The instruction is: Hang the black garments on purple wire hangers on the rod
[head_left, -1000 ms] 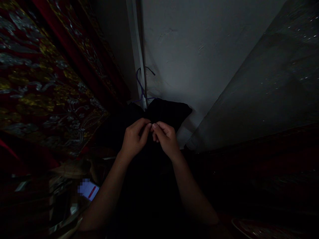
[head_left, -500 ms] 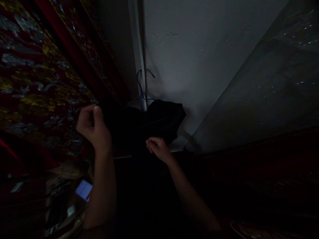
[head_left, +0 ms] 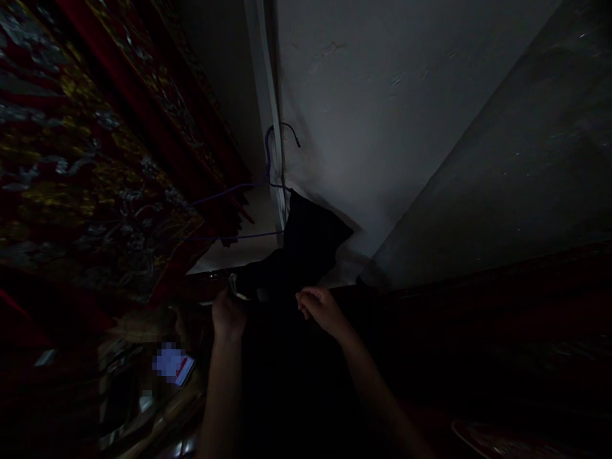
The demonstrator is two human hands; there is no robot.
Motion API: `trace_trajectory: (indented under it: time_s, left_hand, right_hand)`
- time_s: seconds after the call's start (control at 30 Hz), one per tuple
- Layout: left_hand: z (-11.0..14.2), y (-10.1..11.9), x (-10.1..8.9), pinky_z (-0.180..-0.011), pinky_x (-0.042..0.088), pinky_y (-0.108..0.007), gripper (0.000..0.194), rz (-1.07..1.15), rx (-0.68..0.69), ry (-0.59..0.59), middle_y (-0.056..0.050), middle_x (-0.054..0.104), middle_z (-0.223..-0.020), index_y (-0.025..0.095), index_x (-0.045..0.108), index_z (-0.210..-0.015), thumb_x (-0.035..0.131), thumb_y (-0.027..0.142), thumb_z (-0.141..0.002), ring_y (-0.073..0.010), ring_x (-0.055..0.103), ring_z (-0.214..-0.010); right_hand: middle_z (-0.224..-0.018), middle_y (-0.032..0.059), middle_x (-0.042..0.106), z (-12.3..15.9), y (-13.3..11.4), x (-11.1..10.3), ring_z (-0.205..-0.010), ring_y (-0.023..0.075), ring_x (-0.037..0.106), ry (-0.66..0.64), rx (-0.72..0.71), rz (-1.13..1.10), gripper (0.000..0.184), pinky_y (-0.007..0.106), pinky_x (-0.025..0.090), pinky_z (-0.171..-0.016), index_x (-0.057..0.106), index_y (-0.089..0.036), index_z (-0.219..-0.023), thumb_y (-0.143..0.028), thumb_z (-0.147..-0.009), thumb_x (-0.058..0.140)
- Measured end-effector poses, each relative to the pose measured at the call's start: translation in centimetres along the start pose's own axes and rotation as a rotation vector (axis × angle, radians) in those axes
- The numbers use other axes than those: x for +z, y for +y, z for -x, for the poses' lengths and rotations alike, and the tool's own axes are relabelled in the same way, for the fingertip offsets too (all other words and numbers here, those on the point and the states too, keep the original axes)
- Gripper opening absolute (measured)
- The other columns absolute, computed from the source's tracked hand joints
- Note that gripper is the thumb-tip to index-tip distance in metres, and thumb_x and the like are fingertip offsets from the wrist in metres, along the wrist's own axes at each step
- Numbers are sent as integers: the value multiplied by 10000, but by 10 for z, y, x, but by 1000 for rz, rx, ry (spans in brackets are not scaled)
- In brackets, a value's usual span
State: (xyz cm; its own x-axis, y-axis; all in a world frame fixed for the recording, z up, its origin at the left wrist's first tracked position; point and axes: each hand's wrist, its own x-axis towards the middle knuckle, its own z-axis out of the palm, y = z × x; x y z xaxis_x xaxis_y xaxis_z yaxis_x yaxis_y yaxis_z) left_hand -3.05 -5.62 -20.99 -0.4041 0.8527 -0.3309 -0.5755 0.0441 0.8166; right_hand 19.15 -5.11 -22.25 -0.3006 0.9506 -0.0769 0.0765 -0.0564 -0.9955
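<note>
A black garment (head_left: 306,248) hangs half off a thin purple wire hanger (head_left: 268,159) hooked on a white vertical strip (head_left: 268,95) in the wall corner. The hanger's left arm is bare; the cloth still covers its right side. My left hand (head_left: 228,313) is closed on the garment's left edge, low under the hanger. My right hand (head_left: 319,309) is closed on the dark cloth a little to the right. Below both hands the garment is lost in shadow.
A red cloth with gold and silver embroidery (head_left: 86,159) hangs at the left. A grey sheet (head_left: 502,178) slopes down the right. A white wall (head_left: 382,95) is behind. A small card with a red stripe (head_left: 173,364) lies among clutter at lower left.
My left hand went out to the left, then came down to the garment's edge. The garment's left shoulder has slipped off the hanger. My right hand has moved lower.
</note>
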Motion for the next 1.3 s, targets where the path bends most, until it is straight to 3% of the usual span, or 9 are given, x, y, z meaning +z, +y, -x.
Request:
trace_trajectory:
  time_s: [0.1, 0.23, 0.4, 0.53, 0.63, 0.8, 0.93, 1.07, 1.3]
  left_hand:
    - [20, -4, 21, -765, 509, -304, 188, -35, 49, -82, -18, 656, -763, 193, 623, -753, 644, 379, -757, -185, 645, -772]
    - [53, -1, 57, -786, 489, -284, 199, -413, 315, -465, -12, 629, -807, 199, 648, -797, 644, 382, -873, -168, 613, -804]
    - [64, 9, 80, -950, 470, -348, 180, -724, 734, -634, -70, 644, -1029, 215, 695, -954, 581, 355, -948, -209, 610, -1030]
    - [46, 10, 59, -1056, 445, -408, 363, -757, 544, -745, -99, 660, -1214, 235, 607, -1258, 487, 440, -984, -250, 588, -1206]
    - [37, 8, 34, -983, 504, -431, 399, -927, 254, -854, -73, 744, -1074, 226, 693, -1162, 496, 507, -958, -299, 661, -1091]
    - [35, 28, 8, -963, 499, -424, 334, -1101, 239, -804, -56, 771, -1068, 250, 745, -1100, 641, 462, -864, -326, 700, -979]
    - [27, 54, -9, -894, 512, -375, 266, -1178, 258, -710, -62, 785, -982, 251, 776, -988, 704, 427, -802, -316, 714, -928]
    - [10, 73, -31, -793, 529, -341, 143, -1186, 190, -566, -47, 783, -814, 260, 779, -804, 768, 366, -707, -296, 721, -772]
    - [-7, 113, -8, -1057, 444, -405, 279, -1061, 786, -278, -79, 746, -1120, 215, 722, -1022, 609, 360, -811, -295, 649, -1110]
  right_hand:
    - [-744, 19, 653, 2, 4, -4, -715, 166, 618, 97, -58, 75, 291, 282, 468, -692, 633, -193, -802, -470, -881, 598]
    - [-1231, 69, 655, 5, -10, 5, -1147, 227, 604, -10, -238, 51, 471, 366, 455, -1007, 589, -232, -1212, -368, -789, 744]
    - [-1031, 48, 718, -4, -34, 9, -986, 225, 658, -10, -300, 13, 244, 371, 512, -915, 677, -206, -1042, -308, -828, 617]
    - [-757, 4, 707, -16, -67, -14, -740, 190, 654, -122, -311, 109, 151, 317, 531, -722, 721, -204, -808, -275, -802, 588]
    - [-860, 12, 735, -34, -94, -32, -829, 183, 673, -77, -478, 137, 215, 308, 519, -808, 748, -209, -891, -188, -750, 586]
    - [-1067, 38, 727, -88, -98, -39, -931, 180, 660, 149, -480, 162, 477, 309, 491, -878, 642, -227, -1248, -212, -773, 603]
    - [-860, 48, 723, -115, -72, -35, -884, 212, 657, 171, -372, 226, 229, 306, 472, -806, 716, -177, -908, -316, -826, 552]
    - [-643, 8, 649, -102, -66, -51, -664, 176, 599, 244, -360, 287, 151, 251, 395, -618, 676, -161, -694, -286, -745, 609]
    - [-562, -3, 598, -65, -93, -84, -564, 154, 532, 292, -396, 344, 213, 259, 362, -558, 662, -164, -595, -338, -717, 671]
